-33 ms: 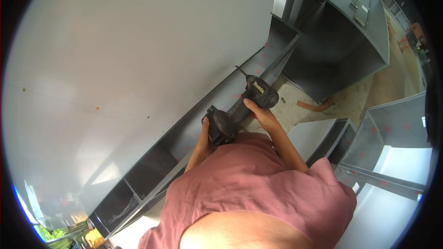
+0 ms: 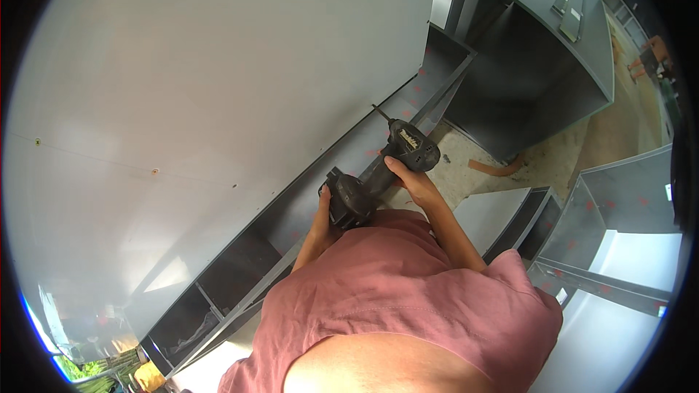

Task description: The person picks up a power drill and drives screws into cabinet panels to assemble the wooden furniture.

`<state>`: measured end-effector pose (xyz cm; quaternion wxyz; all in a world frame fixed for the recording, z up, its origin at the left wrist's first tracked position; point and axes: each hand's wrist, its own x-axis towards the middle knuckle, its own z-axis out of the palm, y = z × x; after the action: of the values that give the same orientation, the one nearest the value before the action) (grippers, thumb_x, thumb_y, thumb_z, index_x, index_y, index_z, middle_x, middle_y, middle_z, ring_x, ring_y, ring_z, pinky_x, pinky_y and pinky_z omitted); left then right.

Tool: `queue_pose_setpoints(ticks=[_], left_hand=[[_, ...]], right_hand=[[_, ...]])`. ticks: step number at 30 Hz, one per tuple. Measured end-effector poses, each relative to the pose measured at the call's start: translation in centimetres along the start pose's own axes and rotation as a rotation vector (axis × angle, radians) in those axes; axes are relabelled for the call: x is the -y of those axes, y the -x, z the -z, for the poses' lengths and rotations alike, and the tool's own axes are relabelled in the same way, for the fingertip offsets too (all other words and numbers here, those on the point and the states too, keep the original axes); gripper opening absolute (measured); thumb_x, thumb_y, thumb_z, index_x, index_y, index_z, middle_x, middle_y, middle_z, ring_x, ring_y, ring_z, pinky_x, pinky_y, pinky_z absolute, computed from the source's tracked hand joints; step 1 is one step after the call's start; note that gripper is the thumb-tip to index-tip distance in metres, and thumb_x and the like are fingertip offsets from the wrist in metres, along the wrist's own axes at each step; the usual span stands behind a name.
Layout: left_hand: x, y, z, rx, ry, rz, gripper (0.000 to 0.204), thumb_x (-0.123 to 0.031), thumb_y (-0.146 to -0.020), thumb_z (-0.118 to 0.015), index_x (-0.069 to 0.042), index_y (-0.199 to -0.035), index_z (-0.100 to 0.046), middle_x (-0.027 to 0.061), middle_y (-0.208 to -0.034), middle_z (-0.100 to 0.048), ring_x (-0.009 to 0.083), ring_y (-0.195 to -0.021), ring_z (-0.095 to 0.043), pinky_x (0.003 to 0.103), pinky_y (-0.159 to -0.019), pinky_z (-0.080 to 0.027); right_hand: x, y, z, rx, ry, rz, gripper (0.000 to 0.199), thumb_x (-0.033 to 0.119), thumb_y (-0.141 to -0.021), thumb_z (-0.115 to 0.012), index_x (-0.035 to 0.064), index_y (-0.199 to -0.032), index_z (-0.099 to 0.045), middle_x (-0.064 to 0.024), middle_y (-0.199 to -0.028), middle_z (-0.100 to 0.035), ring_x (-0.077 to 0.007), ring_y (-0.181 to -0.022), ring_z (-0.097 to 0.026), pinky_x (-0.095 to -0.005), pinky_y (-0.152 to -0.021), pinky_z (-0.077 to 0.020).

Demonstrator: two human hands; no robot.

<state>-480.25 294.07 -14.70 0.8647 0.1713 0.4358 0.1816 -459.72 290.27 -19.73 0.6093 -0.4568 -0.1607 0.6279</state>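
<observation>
Nothing moved, both hands' grip clamped on cordless drill [image 2: 378,171], bit pointing up-left at grey cabinet panel [image 2: 218,65]

Left hand [image 2: 321,220] mostly hidden behind the cordless drill's [image 2: 378,175] battery base; grip not readable. Drill bit tip, at 11 o'clock from the drill, too thin to tell whether it touches the grey cabinet panel [image 2: 218,87]. Cabinet compartments at 7 o'clock dark, contents unclear.

One head-worn fisheye view looks steeply down (close) over the cabinet panel [image 2: 218,87].
</observation>
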Motion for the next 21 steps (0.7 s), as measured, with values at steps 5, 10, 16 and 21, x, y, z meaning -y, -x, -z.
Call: queue_pose_setpoints(ticks=[5, 10, 16, 21], left_hand=[[-0.2, -0.1, 0.1, 0.001, -0.03, -0.027, 0.065, -0.061, -0.092, -0.027, -0.013, -0.133, -0.042, 0.0133, -0.128, -0.051, 0.0288, -0.116, -0.051, 0.044, -0.101, -0.04], [-0.2, -0.2, 0.0, -0.007, -0.031, -0.043, 0.064, -0.06, -0.093, -0.026, -0.014, -0.134, -0.041, 0.0129, -0.131, -0.049, 0.0294, -0.119, -0.048, 0.044, -0.102, -0.038], [0.0, -0.6, 0.6, 0.059, -0.061, -0.04, 0.065, -0.062, -0.092, -0.024, -0.015, -0.135, -0.041, 0.0116, -0.131, -0.048, 0.0282, -0.121, -0.047, 0.044, -0.103, -0.037], [-0.1, -0.5, -0.8, 0.081, -0.063, 0.028, 0.067, -0.065, -0.091, -0.024, -0.016, -0.135, -0.041, 0.0111, -0.131, -0.049, 0.0275, -0.12, -0.047, 0.044, -0.103, -0.036]], right_hand=[[-0.1, -0.3, 0.2, -0.019, 0.037, -0.012, 0.043, 0.033, -0.084, -0.067, 0.0077, -0.118, -0.058, -0.003, -0.113, -0.057, -0.0147, -0.102, -0.055, -0.0324, -0.084, -0.0491], [1.2, 0.5, -0.7, -0.036, 0.051, -0.02, 0.044, 0.032, -0.083, -0.068, 0.0083, -0.118, -0.057, -0.0024, -0.112, -0.058, -0.0146, -0.102, -0.055, -0.0322, -0.083, -0.0495], [1.2, 0.5, -0.7, -0.031, 0.015, -0.008, 0.044, 0.032, -0.084, -0.067, 0.0065, -0.117, -0.057, -0.0036, -0.111, -0.058, -0.0153, -0.102, -0.055, -0.0328, -0.083, -0.0496], [1.0, 0.5, 0.1, -0.035, 0.016, -0.003, 0.043, 0.031, -0.084, -0.066, 0.0068, -0.118, -0.056, -0.0038, -0.113, -0.057, -0.0155, -0.103, -0.055, -0.0332, -0.085, -0.0488]])
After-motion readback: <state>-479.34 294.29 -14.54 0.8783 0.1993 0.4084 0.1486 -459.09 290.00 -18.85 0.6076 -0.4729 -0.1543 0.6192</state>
